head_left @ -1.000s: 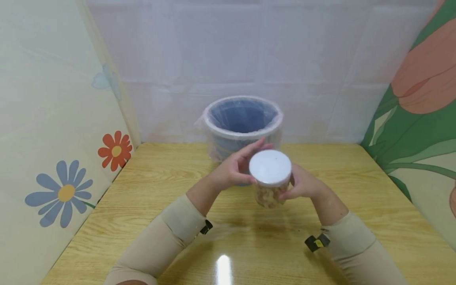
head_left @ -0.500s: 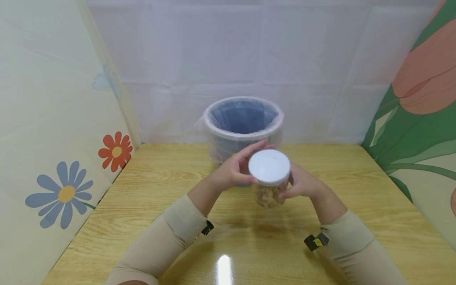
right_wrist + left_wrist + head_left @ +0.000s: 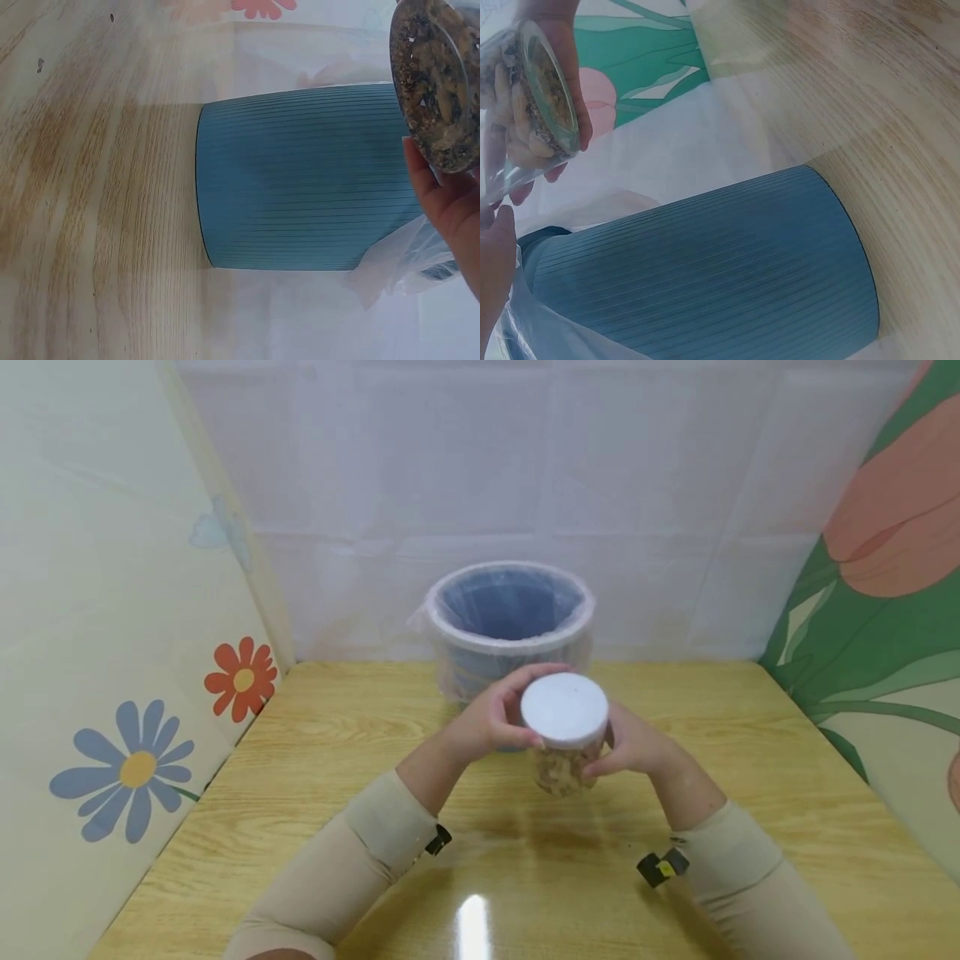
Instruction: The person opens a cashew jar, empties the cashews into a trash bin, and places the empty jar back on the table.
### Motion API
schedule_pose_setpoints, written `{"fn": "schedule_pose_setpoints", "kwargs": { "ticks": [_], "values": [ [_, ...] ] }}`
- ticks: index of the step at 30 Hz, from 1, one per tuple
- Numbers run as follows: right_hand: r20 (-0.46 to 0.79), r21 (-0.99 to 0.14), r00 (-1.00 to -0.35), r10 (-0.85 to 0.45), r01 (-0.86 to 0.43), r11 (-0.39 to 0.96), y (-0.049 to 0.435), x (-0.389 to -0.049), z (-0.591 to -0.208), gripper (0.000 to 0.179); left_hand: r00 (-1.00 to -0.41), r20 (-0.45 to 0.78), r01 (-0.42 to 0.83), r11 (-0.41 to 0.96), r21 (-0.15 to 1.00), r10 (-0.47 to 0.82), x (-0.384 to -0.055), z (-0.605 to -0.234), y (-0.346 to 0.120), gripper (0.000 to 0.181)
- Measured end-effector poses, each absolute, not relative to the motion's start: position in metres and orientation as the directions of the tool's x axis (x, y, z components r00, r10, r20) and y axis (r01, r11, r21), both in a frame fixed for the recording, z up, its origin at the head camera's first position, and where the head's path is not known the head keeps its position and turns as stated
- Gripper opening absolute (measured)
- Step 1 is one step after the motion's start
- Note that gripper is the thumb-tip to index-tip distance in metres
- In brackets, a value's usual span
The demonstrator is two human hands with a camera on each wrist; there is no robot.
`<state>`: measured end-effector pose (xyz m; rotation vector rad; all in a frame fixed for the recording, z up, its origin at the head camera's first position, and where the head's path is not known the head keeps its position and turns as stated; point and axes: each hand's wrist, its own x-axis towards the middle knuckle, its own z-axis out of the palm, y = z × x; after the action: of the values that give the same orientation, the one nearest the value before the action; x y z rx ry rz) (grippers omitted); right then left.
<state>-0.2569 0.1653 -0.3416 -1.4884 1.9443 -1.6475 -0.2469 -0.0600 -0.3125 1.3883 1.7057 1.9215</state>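
A clear jar (image 3: 557,768) with a white lid (image 3: 565,710) is held off the table in front of a lined bin. Pale nut-like pieces and dark crumbs show through it in the left wrist view. My left hand (image 3: 487,718) grips the lid from the left, its thumb at the lid's near edge; its far fingers are partly hidden. From the right, my right hand (image 3: 637,743) holds the jar's body, thumb on the near side and the other fingers hidden behind it. The jar's base (image 3: 435,90) shows in the right wrist view.
A blue ribbed bin (image 3: 705,262) stands behind the jar, with a clear plastic liner folded over its white rim (image 3: 480,646). The wood-grain table (image 3: 337,718) meets a white back wall (image 3: 637,485). Flower-printed walls (image 3: 135,610) flank both sides.
The left hand's far fingers have come down a little along the lid's far side. Jar and hands have shifted very slightly left; both hands keep hold of it.
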Motion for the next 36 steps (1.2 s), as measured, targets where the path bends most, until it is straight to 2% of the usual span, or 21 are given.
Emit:
{"fn": "schedule_pose_setpoints", "kwargs": {
  "ticks": [10,17,23,28,31,36],
  "values": [
    [0.436,-0.825,-0.561,-0.704,-0.561,-0.064,0.165,-0.255,-0.342,0.094,-0.612,0.498,0.424,-0.277,0.862,0.614,-0.244,-0.314,-0.057,0.101],
    [0.492,-0.814,-0.597,-0.634,-0.575,-0.090,0.162,-0.256,-0.343,0.094,-0.649,0.548,0.516,-0.224,0.827,0.528,-0.241,-0.311,-0.053,0.102],
    [0.533,-0.797,-0.617,-0.579,-0.595,-0.100,0.158,-0.255,-0.343,0.089,-0.667,0.596,0.568,-0.212,0.795,0.446,-0.238,-0.309,-0.049,0.098],
    [0.509,-0.816,-0.670,-0.540,-0.576,-0.054,0.156,-0.255,-0.344,0.089,-0.728,0.568,0.565,-0.133,0.814,0.384,-0.235,-0.309,-0.048,0.084],
    [0.497,-0.822,-0.692,-0.523,-0.568,-0.030,0.156,-0.255,-0.344,0.090,-0.755,0.546,0.554,-0.093,0.827,0.363,-0.234,-0.309,-0.047,0.082],
    [0.498,-0.829,-0.669,-0.551,-0.554,-0.078,0.158,-0.255,-0.345,0.089,-0.734,0.548,0.529,-0.169,0.832,0.401,-0.235,-0.309,-0.049,0.085]
  ]
}}
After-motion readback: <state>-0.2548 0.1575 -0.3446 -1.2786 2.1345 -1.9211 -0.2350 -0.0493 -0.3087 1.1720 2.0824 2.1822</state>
